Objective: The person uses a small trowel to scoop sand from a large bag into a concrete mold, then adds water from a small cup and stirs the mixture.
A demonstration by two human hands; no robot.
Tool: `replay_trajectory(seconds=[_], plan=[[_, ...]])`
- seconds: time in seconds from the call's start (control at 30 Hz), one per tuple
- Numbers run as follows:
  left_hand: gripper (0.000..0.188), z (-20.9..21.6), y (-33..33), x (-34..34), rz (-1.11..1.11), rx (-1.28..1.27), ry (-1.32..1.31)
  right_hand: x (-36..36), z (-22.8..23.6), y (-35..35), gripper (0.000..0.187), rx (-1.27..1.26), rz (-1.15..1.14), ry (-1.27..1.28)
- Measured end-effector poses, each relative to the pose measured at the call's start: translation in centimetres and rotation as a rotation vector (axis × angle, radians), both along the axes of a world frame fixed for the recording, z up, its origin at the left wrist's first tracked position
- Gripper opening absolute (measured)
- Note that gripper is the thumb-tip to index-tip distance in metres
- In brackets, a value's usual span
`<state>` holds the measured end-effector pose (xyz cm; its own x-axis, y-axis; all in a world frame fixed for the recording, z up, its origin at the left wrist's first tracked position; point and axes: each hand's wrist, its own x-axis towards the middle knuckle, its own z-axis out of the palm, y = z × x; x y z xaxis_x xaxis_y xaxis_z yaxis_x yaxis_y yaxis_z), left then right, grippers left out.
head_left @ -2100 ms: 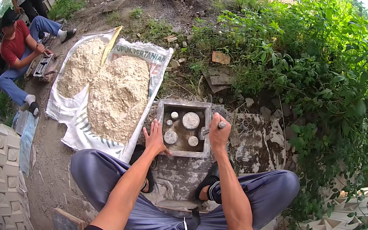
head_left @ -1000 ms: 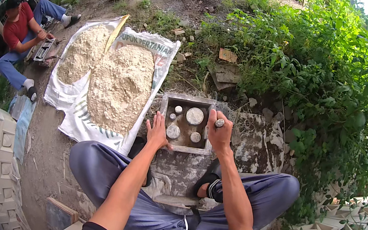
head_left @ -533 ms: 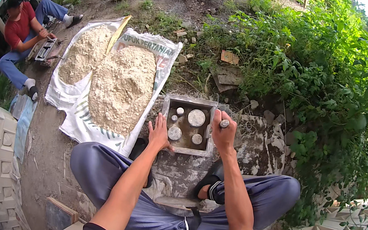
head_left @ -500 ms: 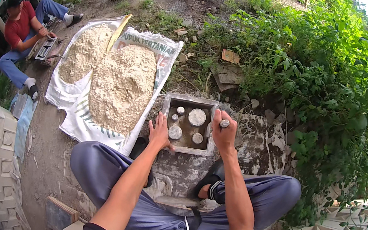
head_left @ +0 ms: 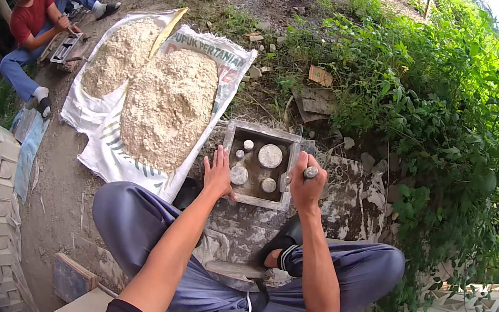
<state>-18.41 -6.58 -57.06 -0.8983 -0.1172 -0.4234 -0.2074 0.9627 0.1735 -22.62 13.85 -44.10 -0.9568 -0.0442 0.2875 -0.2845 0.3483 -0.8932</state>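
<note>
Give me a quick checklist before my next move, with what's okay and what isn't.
1. Left hand against the frame's left side: ok.
2. Right hand free: not ok, closed round a handle.
3. Handle's lower end touching the frame: cannot tell, the hand mostly hides it.
4. Five round pieces inside the frame: ok.
5. Co-worker clear of the frame: ok, seated beyond the sack.
</note>
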Motion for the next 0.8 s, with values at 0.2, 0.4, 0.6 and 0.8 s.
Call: replay_trajectory(seconds=[0.2,0.4,0.6,0.8], plan=[[0.152,0.0,0.3,-0.2,0.006,0.0,-0.059,0.0,-4.8,0.3,0.038,0.073,0.004,-0.011],[0.151,0.2,0.0,-0.2,0.002,-0.01,-0.047,-0.6,0.2,0.3,0.033,-0.095,-0.066,-0.045],[0.15,0.6,0.2,0.0,0.019,0.009,-0.071,0.3,-5.5,0.8,0.04,-0.015,-0.075,-0.003],[0.151,0.2,0.2,-0.4,0.008,-0.006,-0.072,-0.1,0.2,0.7,0.036,-0.113,-0.043,-0.008]])
